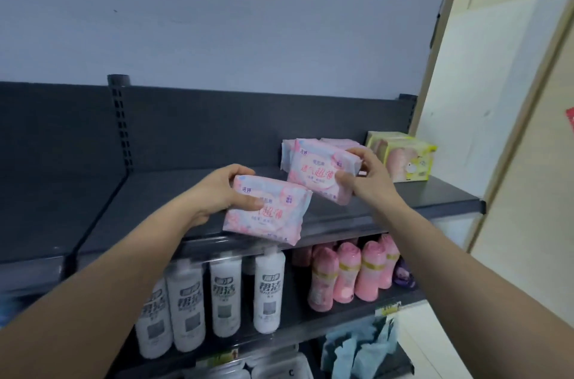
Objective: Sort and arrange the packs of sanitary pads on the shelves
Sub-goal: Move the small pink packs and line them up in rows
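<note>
Dark shelf (192,192), pale wall (217,21), pink packs (323,172) in hands

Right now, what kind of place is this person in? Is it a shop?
Probably a small shop. Dark metal shelves carry rows of identical white bottles and pink bottles, and the left hand holds the near pink pack, the right hand the far pink pack, same print.

The scene was lit dimly in a cool, even cast. The frame edges were bowed by wide-angle distortion, and the white bottles (269,291) were blurred.
</note>
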A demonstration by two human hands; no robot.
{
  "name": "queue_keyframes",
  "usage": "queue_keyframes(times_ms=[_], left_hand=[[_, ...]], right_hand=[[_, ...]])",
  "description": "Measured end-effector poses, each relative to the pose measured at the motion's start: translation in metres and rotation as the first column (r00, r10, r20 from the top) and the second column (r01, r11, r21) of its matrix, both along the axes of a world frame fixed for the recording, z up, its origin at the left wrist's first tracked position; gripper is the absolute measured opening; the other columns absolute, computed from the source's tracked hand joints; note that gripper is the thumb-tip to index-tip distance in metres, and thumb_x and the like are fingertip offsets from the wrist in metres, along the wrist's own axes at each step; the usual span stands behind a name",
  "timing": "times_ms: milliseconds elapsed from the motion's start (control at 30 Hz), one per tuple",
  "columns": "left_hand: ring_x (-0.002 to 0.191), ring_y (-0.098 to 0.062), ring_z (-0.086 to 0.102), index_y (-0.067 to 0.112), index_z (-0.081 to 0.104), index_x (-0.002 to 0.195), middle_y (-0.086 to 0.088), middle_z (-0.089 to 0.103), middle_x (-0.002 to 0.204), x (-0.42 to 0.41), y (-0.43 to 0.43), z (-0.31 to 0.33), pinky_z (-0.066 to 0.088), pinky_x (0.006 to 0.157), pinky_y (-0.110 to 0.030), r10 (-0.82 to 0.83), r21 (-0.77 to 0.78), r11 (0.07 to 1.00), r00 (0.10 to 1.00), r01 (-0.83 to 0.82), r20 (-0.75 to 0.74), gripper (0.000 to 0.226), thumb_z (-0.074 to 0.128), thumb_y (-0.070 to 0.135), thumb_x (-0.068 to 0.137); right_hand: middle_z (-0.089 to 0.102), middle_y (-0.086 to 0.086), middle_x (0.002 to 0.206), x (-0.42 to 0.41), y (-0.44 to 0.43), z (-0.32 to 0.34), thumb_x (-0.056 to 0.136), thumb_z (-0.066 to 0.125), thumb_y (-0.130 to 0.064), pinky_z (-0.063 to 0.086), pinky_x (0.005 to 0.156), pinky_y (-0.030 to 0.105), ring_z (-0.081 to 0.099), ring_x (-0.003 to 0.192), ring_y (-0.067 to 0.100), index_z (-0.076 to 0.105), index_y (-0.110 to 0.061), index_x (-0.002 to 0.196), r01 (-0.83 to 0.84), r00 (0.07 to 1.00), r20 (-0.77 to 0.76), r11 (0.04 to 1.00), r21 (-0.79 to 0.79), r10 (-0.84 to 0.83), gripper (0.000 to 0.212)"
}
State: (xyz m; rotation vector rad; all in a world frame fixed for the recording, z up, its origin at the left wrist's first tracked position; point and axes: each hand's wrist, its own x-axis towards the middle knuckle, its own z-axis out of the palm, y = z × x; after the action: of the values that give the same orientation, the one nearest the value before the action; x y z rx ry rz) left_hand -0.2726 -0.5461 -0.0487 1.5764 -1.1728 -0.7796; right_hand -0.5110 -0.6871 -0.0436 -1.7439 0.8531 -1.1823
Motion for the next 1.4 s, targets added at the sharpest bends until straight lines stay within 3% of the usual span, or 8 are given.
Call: queue_keyframes(times_ms=[400,567,667,767,900,1067,1233,1400], left_hand=[[0.096,-0.018,0.068,0.022,0.059,0.105,-0.005,0.069,0.107,0.003,-0.163,-0.001,0.057,0.083,-0.035,-0.062,0.009,0.998,0.998,0.062,-0.012,0.050,0.082,-0.004,0.068],[0.092,-0.017,0.070,0.018,0.059,0.110,-0.007,0.069,0.109,0.002,-0.194,-0.010,0.057,0.077,-0.031,-0.049,0.043,0.998,0.999,0.049,0.006,0.053,0.083,-0.003,0.067],[0.098,-0.019,0.068,0.018,0.057,0.117,-0.006,0.067,0.113,-0.002,-0.203,-0.011,0.056,0.081,-0.033,0.000,0.038,0.999,1.000,-0.001,0.030,0.070,0.091,0.008,0.056],[0.103,-0.020,0.066,0.020,0.054,0.123,-0.004,0.064,0.115,-0.009,-0.207,-0.016,0.056,0.089,-0.040,0.100,0.001,0.995,0.994,-0.100,0.055,0.090,0.092,0.022,0.041],[0.101,-0.017,0.065,0.019,0.051,0.123,0.001,0.063,0.109,-0.030,-0.210,-0.023,0.055,0.086,-0.035,0.226,-0.063,0.973,0.969,-0.220,0.103,0.073,0.087,0.002,0.062],[0.105,-0.014,0.061,0.022,0.046,0.132,0.004,0.059,0.120,-0.051,-0.215,-0.030,0.051,0.093,-0.037,0.332,-0.102,0.942,0.929,-0.319,0.162,0.090,0.092,0.017,0.055],[0.104,-0.014,0.062,0.027,0.051,0.124,0.011,0.065,0.113,-0.074,-0.217,-0.037,0.050,0.091,-0.034,0.384,-0.121,0.923,0.900,-0.366,0.204,0.071,0.086,0.024,0.063],[0.110,-0.013,0.061,0.036,0.033,0.143,0.012,0.063,0.121,-0.086,-0.224,-0.039,0.048,0.099,-0.040,0.369,-0.084,0.929,0.905,-0.359,0.211,0.096,0.075,0.040,0.057]], right_hand=[[0.057,0.010,0.119,-0.029,-0.177,-0.019,0.083,0.069,-0.003,0.051,0.095,0.053,0.057,0.112,0.035,0.060,-0.037,0.101,-0.026,0.986,-0.161,0.993,0.116,0.045,0.040],[0.057,0.007,0.109,-0.042,-0.211,-0.025,0.088,0.060,0.008,0.052,0.066,0.026,0.059,0.089,0.018,0.058,-0.025,0.115,-0.141,0.962,-0.187,0.949,0.284,0.199,0.043],[0.056,0.009,0.111,-0.045,-0.232,-0.024,0.085,0.056,0.014,0.049,0.068,0.026,0.058,0.092,0.019,0.060,-0.026,0.110,-0.158,0.953,-0.203,0.939,0.307,0.226,0.048],[0.055,0.008,0.117,-0.044,-0.250,-0.026,0.078,0.055,0.014,0.048,0.079,0.029,0.054,0.100,0.021,0.065,-0.031,0.102,-0.140,0.944,-0.253,0.952,0.272,0.211,0.052],[0.055,-0.003,0.130,-0.042,-0.260,-0.029,0.071,0.058,0.004,0.044,0.104,0.036,0.051,0.118,0.020,0.067,-0.036,0.101,-0.127,0.941,-0.291,0.977,0.174,0.174,0.051],[0.056,-0.012,0.120,-0.042,-0.255,-0.028,0.073,0.082,-0.019,0.043,0.084,0.018,0.055,0.101,0.003,0.058,-0.025,0.120,-0.212,0.900,-0.378,0.976,0.057,0.217,0.054],[0.055,0.002,0.128,-0.041,-0.268,-0.036,0.072,0.085,-0.022,0.041,0.102,0.031,0.052,0.118,0.018,0.058,-0.014,0.125,-0.163,0.911,-0.400,0.978,-0.128,0.099,0.061],[0.054,0.010,0.131,-0.039,-0.276,-0.040,0.072,0.084,-0.025,0.036,0.109,0.034,0.048,0.125,0.022,0.059,-0.013,0.129,-0.184,0.891,-0.450,0.958,-0.222,0.066,0.064]])
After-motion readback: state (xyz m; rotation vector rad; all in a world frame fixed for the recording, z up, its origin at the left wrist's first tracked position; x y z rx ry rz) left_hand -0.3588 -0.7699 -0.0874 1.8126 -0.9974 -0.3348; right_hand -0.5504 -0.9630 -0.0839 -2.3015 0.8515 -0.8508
